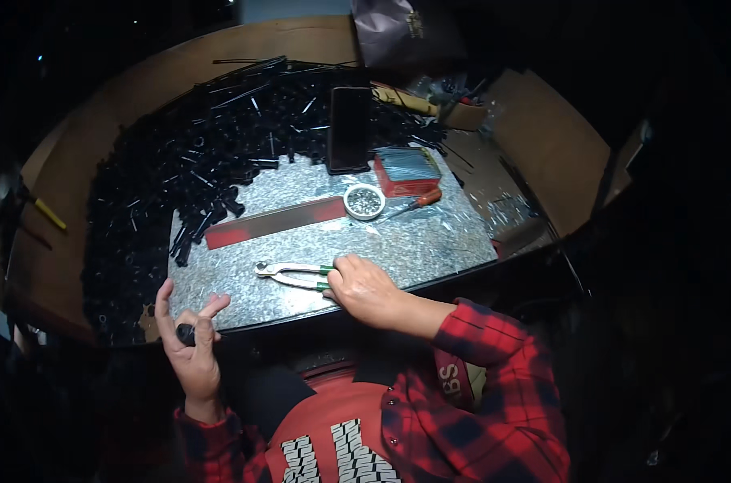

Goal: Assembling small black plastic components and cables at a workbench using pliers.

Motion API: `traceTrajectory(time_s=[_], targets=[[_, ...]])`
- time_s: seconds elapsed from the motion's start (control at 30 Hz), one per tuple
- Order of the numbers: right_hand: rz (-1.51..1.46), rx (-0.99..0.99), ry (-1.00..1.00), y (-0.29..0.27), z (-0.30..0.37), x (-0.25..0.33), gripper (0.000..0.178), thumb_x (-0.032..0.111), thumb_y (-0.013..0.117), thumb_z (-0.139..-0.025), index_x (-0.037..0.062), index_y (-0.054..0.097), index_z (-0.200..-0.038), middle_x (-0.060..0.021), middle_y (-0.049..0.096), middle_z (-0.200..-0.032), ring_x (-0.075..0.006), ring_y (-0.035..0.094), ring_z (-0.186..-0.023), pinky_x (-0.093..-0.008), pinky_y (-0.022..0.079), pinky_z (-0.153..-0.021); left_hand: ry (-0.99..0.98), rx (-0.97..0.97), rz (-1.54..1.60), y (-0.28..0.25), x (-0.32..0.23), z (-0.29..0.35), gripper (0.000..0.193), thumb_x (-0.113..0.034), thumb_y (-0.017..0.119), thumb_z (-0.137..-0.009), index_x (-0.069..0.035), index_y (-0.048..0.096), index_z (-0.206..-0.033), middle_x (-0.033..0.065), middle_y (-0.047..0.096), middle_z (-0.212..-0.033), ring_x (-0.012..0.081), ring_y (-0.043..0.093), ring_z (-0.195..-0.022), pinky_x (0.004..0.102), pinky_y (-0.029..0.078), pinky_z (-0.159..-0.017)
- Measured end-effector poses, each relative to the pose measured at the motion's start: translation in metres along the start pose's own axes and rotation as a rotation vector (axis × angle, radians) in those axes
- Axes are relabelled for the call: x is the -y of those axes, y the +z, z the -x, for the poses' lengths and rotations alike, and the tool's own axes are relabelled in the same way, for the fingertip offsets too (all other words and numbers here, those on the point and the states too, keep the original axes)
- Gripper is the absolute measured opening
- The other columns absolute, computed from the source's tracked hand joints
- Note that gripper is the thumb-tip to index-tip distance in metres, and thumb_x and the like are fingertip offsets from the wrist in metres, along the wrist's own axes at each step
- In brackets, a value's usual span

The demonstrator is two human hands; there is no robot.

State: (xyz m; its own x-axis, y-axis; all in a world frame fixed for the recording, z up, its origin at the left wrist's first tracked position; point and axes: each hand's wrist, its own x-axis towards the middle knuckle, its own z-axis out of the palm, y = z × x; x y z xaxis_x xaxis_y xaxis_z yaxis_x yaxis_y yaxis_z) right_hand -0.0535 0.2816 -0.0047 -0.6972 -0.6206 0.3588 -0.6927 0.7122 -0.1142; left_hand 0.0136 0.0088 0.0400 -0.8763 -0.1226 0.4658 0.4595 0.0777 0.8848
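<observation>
My right hand [367, 290] is wrapped round the green handles of a pair of end-cutting pincers [295, 267]. The pincers lie low over the speckled grey board [381, 249], their jaws pointing left. Off the board's near left corner, my left hand [191, 354] pinches a small black part [186, 334] between the thumb and a bent finger, with other fingers raised. The part's exact kind cannot be made out. A red bar with a worn dark middle [277, 223] lies beyond the pincers. Past its right end stands a white round dish [364, 202] of small metal pieces.
A large heap of black parts [220, 137] covers the left and back. A dark phone-like slab [349, 129] stands upright behind the board. A red box of thin rods [408, 171] and an orange-handled screwdriver [426, 198] are at right. Brown cardboard walls [550, 137] rise around.
</observation>
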Motion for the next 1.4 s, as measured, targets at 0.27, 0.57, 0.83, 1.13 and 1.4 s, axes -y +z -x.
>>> traceTrajectory(time_s=[0.27,0.57,0.83,1.13,1.4], targets=[[-0.687,-0.245,0.249,-0.028,-0.008,0.014,0.025,0.02,0.06,-0.091,0.0006,0.046,-0.086,-0.0155,0.052,-0.076,-0.032,0.054,-0.067,-0.0412,0.043,-0.062,-0.074,-0.052,0.109,0.006,0.009,0.006,0.054,-0.006,0.052,-0.095,-0.006,0.023,-0.141,-0.0015,0.041,-0.065,0.0041,0.038,-0.05,0.0179,0.034,-0.045],[-0.589,-0.218,-0.014,-0.053,-0.026,0.027,0.036,0.02,0.075,-0.075,0.0027,0.045,-0.067,-0.0139,0.048,-0.065,-0.0327,0.051,-0.059,-0.0406,0.04,-0.053,-0.208,0.055,-0.098,0.001,0.027,0.027,0.008,-0.008,0.057,-0.093,-0.006,0.05,-0.097,-0.001,0.049,-0.077,0.0057,0.043,-0.064,0.0208,0.036,-0.057],[0.086,-0.294,-0.203,-0.078,-0.027,0.028,0.037,0.002,0.075,-0.062,0.003,0.052,-0.092,-0.0174,0.055,-0.11,-0.0349,0.055,-0.102,-0.0467,0.043,-0.089,-0.273,0.261,0.071,0.003,0.018,0.028,0.016,-0.006,0.053,-0.093,-0.006,0.038,-0.089,0.0093,0.063,-0.082,0.0158,0.062,-0.088,0.03,0.049,-0.081],[0.483,-0.351,-0.323,-0.07,-0.036,0.031,0.029,0.019,0.066,-0.085,0.0037,0.058,-0.108,-0.0115,0.045,-0.133,-0.0325,0.042,-0.129,-0.0563,0.022,-0.112,-0.155,0.204,-0.128,0.002,0.015,0.035,0.064,-0.021,0.084,-0.072,-0.005,0.035,-0.112,-0.0016,0.043,-0.063,0.005,0.041,-0.055,0.0224,0.037,-0.052],[0.374,-0.251,-0.355,-0.07,-0.032,0.038,0.026,0.011,0.068,-0.077,0.0025,0.06,-0.101,-0.0125,0.046,-0.13,-0.0318,0.04,-0.13,-0.0571,0.023,-0.112,-0.112,0.079,-0.035,0.015,0.019,0.036,0.077,-0.027,0.085,-0.07,-0.004,0.033,-0.121,0.0047,0.064,-0.073,0.0074,0.057,-0.064,0.0211,0.046,-0.058]])
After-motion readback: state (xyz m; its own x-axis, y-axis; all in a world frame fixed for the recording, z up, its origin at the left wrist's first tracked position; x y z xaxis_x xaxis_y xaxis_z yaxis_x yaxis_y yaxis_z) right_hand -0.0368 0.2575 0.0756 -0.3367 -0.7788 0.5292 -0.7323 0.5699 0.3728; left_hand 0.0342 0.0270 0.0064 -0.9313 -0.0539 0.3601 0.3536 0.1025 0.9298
